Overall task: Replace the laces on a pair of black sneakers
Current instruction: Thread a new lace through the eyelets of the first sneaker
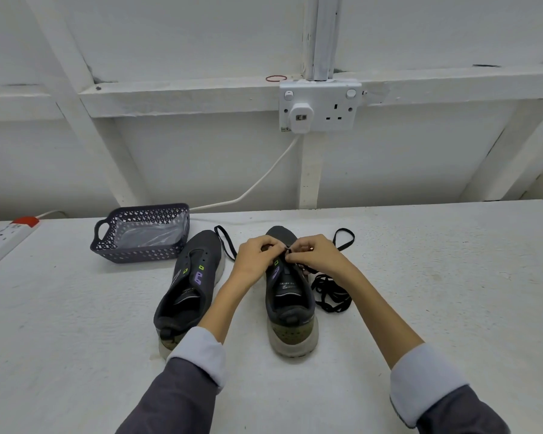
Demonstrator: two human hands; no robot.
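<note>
Head view: pinching lace point(287, 250) with left hand point(257, 256) and right hand point(315, 255) at right sneaker point(290, 296) toe eyelets, threading; loose lace pile point(329, 292) at 3 o'clock, reachable.

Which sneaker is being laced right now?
The right sneaker: left hand and right hand pinch a black lace at its front eyelets. The left sneaker, beside the basket, sits unlaced, no hand on it.
</note>
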